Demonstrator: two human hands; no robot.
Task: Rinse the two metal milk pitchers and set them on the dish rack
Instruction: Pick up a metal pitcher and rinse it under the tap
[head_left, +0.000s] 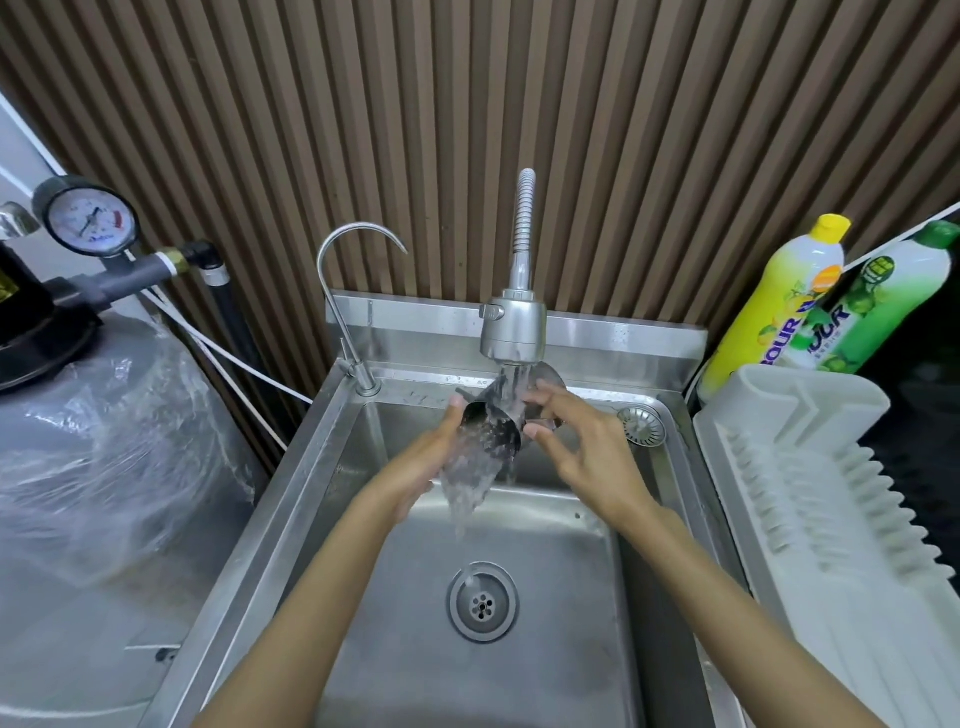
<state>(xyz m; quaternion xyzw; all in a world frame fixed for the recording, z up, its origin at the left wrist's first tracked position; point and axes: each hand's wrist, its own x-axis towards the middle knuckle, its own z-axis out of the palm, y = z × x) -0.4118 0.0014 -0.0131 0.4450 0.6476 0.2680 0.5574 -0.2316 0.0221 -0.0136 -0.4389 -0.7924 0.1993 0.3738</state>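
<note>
Over the sink (322, 499), the left hand (421, 467) wraps around a metal pitcher (488, 431), tipped so water pours off it toward the drain (482, 601). The right hand (587, 457) hovers beside it with fingers spread, gripping nothing, and a second pitcher (548, 379) shows behind them. Farther back the tap (513, 327) runs; the white dish rack (810, 467) stands to the right.

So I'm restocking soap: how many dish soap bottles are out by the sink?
2. A yellow-capped bottle and a green-capped bottle lean side by side against the slatted wall, behind the white dish rack to the right of the sink. Others may sit out of frame.
</note>
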